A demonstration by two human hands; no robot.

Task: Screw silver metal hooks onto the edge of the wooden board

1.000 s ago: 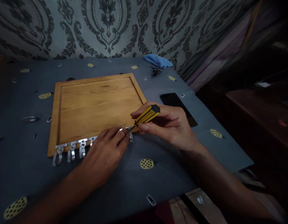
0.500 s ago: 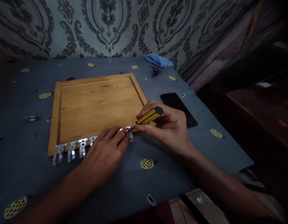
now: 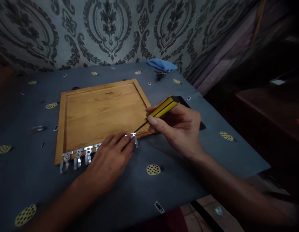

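Observation:
A wooden board (image 3: 101, 112) with a raised frame lies on a blue patterned cloth (image 3: 139, 190). Along its near edge runs a metal strip of hooks (image 3: 76, 158). My left hand (image 3: 110, 159) lies over the middle of that strip, its fingers curled onto the metal near the right end hook (image 3: 134, 139). In my right hand (image 3: 180, 127) is a yellow and black screwdriver (image 3: 161, 109), pinched between the fingers. Its dark shaft slants down to the left, and the tip is at the hook strip by my left fingertips.
A black phone (image 3: 188, 106) lies right of the board, partly behind my right hand. A blue rag (image 3: 162, 64) and a small dark object (image 3: 160, 75) sit at the far edge by the patterned wall. A loose metal hook (image 3: 38, 129) lies left of the board.
My right hand has lifted and tilted the screwdriver handle up and to the right, so the shaft now shows. The camera view has shifted slightly. My left hand stays on the hook strip.

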